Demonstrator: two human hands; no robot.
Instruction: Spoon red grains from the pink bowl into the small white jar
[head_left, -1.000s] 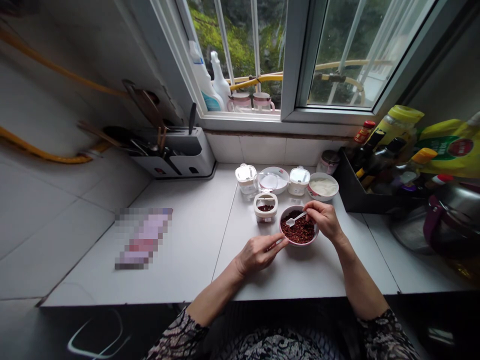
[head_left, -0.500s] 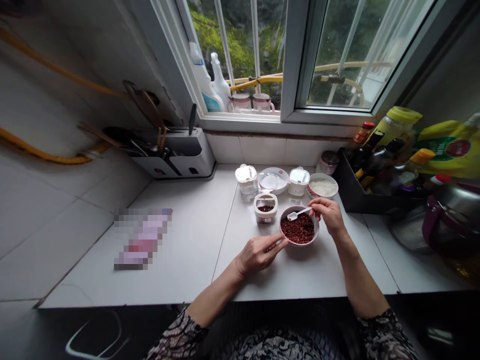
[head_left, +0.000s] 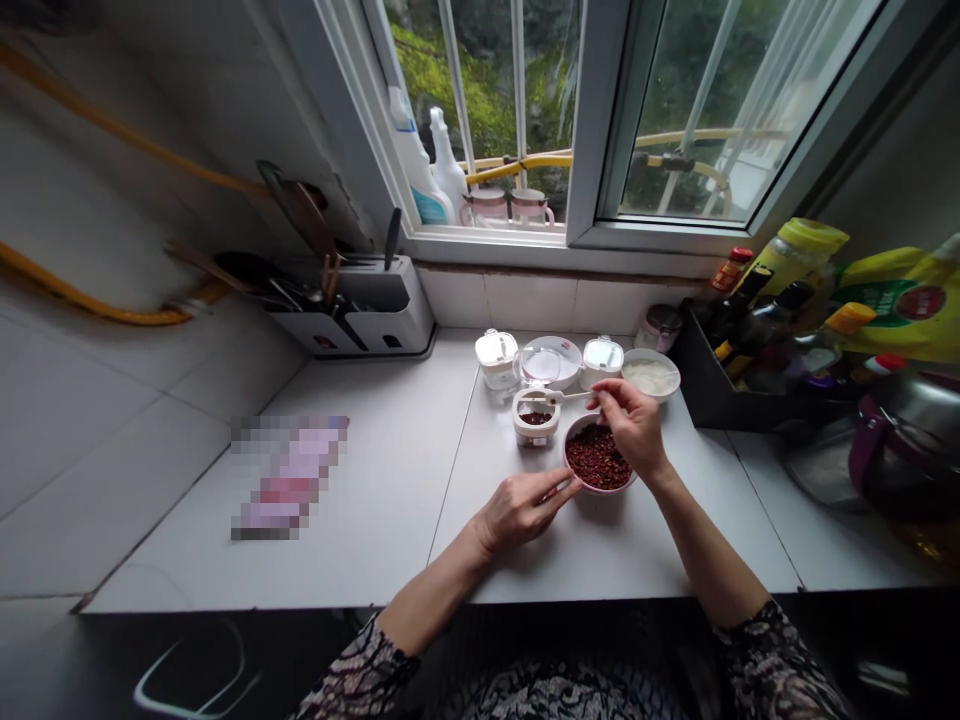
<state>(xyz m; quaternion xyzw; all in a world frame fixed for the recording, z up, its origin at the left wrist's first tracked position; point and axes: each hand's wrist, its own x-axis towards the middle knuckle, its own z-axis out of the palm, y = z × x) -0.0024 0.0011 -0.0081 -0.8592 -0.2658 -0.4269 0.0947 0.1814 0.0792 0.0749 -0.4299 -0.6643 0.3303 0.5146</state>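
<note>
Spoon: half a second ago its tip was over the bowl; now it is hanging over the jar. Whether it is touching the jar's rim I cannot tell.
Right hand: it is shifting left along with the spoon, pinching the end of its handle between thumb and fingers, and is now covering part of the bowl's right rim.
Left hand: it is staying in place, its fingertips touching the bowl's front left rim; whether they are pinching it I cannot tell.
Bowl: it is holding dark red granules and sitting upright on the counter, between its front and back edges.
Jar: it is standing upright just beside the bowl, to its left, nearer the back edge, holding fewer dark red bits; its clear lid is standing raised.
Back edge, middle: two white-lidded jars are flanking a white dish; to the right, a back bowl is holding something pale.
Back edge, right: a black bin is holding bottles.
Back edge, left: a grey rack is holding utensils.
</note>
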